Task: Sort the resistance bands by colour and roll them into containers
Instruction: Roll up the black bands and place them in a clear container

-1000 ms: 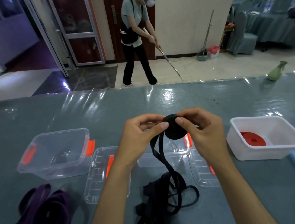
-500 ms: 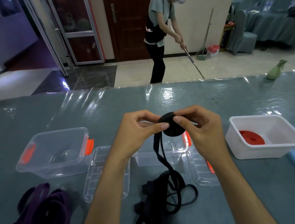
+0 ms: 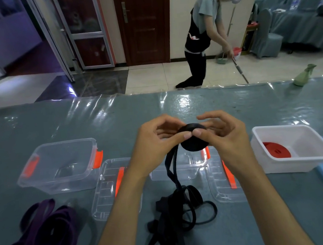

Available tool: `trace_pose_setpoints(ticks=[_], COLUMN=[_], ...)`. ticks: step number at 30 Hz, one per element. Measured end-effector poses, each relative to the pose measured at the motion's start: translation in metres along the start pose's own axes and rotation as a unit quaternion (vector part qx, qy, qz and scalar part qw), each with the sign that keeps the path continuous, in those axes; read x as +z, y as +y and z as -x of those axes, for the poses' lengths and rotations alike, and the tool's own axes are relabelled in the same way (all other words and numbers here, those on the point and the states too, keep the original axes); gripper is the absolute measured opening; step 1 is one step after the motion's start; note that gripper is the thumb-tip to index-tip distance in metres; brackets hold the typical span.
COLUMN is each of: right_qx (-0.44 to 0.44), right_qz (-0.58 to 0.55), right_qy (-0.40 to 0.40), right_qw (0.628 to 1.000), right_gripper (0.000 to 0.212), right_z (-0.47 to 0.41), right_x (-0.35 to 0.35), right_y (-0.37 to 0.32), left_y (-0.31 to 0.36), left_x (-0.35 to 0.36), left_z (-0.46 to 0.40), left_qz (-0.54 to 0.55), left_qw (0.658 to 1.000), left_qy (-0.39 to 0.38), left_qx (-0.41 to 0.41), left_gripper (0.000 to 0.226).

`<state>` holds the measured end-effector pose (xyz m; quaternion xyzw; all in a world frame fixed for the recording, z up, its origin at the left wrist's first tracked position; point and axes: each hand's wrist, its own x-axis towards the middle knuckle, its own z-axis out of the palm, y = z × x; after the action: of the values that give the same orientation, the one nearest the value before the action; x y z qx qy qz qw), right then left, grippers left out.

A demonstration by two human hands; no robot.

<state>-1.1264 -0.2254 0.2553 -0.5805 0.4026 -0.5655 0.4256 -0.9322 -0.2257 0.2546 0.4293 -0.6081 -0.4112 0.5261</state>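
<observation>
Black band roll (image 3: 193, 139) (thumbs on top) between both hands.

Both forearms are bare up to the frame's lower edge. The left hand (image 3: 155, 145) and right hand (image 3: 226, 137) wear no gloves.

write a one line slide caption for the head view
Both hands roll a black resistance band above clear containers.
</observation>
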Motion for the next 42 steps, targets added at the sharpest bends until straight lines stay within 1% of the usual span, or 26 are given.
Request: trace_pose_setpoints(ticks=[2,4,6,8,9,12,14,16,20,22,24,27,31,35,36,39,42], right_qx=[-0.022,-0.027,-0.005,0.020,0.025,-0.001,-0.024,-0.017,0.021,0.009,-0.022,-0.054,-0.041,-0.026,-0.025,-0.043,-0.059], right_qz=[-0.033,-0.055,-0.061,-0.046,-0.029,-0.004,-0.019,-0.036,-0.023,-0.005,-0.002,-0.018,-0.034,0.012,0.022,0.034,0.027], right_qy=[0.034,0.039,0.013,-0.016,-0.020,0.000,0.023,0.018,-0.027,-0.030,-0.017,-0.008,-0.008,-0.058,-0.065,-0.056,-0.029], right_qw=[0.999,0.997,0.998,0.999,0.999,1.000,0.999,0.999,0.999,1.000,1.000,0.998,0.999,0.998,0.997,0.997,0.997], right_gripper=[0.022,0.016,0.017,0.026,0.027,0.028,0.023,0.017,0.028,0.026,0.023,0.019,0.016,0.025,0.025,0.021,0.023], right_z=[-0.001,-0.002,-0.003,-0.004,-0.004,-0.004,-0.003,0.000,-0.001,-0.002,-0.003,-0.003,-0.002,-0.008,-0.009,-0.008,-0.006], right_x=[0.001,0.003,0.003,0.000,-0.002,-0.004,-0.003,-0.002,-0.008,-0.011,-0.011,-0.009,-0.005,-0.012,-0.015,-0.017,-0.013], right_y=[-0.005,-0.008,-0.010,-0.011,-0.012,-0.014,-0.013,-0.013,-0.014,-0.016,-0.017,-0.019,-0.017,-0.018,-0.019,-0.020,-0.016], left_y=[0.000,0.000,0.000,0.002,0.002,0.001,-0.001,0.001,0.005,0.005,0.006,0.009,0.013,0.016,0.017,0.016,0.015], left_x=[0.002,0.002,0.001,0.003,0.004,0.005,0.003,0.002,0.004,0.007,0.008,0.006,0.002,-0.001,-0.001,0.001,0.003], left_z=[0.003,0.003,0.003,0.003,0.003,0.003,0.002,0.000,0.000,0.000,0.000,-0.002,-0.006,-0.007,-0.005,-0.003,0.000], left_qz=[0.061,0.086,0.084,0.083,0.084,0.105,0.124,0.128,0.091,0.072,0.064,0.056,0.045,-0.060,-0.068,-0.022,0.005], left_qw=[0.998,0.996,0.995,0.994,0.994,0.993,0.992,0.992,0.996,0.997,0.998,0.998,0.998,0.995,0.994,0.998,0.998], left_qy=[-0.013,-0.007,0.023,0.049,0.051,0.039,0.020,0.015,0.020,0.019,0.020,-0.008,-0.042,-0.068,-0.075,-0.066,-0.058], left_qx=[0.005,0.021,0.038,0.046,0.047,0.027,0.010,0.003,0.002,0.002,-0.006,-0.019,-0.016,0.028,0.027,-0.005,-0.016], left_gripper=[0.034,0.040,0.036,0.030,0.027,0.019,0.021,0.024,0.027,0.032,0.035,0.023,0.015,0.008,0.007,0.012,0.025])
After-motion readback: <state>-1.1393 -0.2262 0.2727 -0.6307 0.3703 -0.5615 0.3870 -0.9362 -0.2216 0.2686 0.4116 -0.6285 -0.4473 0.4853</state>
